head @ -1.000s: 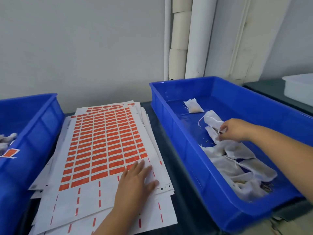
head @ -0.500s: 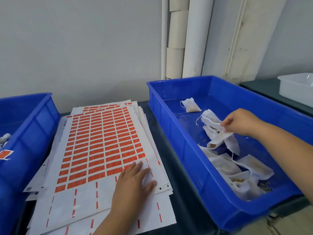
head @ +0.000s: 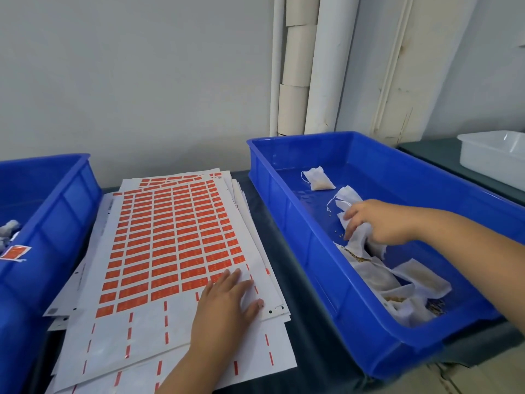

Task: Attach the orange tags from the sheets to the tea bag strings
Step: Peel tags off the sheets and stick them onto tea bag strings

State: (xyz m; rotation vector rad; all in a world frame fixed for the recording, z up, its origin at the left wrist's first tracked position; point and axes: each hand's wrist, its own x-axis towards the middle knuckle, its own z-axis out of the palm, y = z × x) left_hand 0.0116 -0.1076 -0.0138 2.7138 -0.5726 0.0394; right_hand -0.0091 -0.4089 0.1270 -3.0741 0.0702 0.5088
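Tea bags (head: 403, 282) lie heaped in the near half of the right blue bin (head: 369, 348), white pouches with thin strings. One of the hands, the right hand (head: 377, 223), reaches into that bin and has its fingers curled round a bunch of crumpled tea bags (head: 359, 237) near the bin's middle. A single tea bag (head: 319, 180) sits apart toward the bin's far end. Just left of the bin, a stack of sheets (head: 170, 251) lies fanned on the dark table (head: 306, 331), the top one carrying rows of orange tags (head: 170, 231) with bare backing along its near part. The left hand (head: 224, 305) rests flat on the top sheet's near right corner, fingers straight and slightly spread. Further left of the bin, beyond the sheets, stands a second blue bin (head: 48, 231) with a tagged bag (head: 14, 253) inside. A white tray (head: 494, 157) stands beyond the right bin's far right side.
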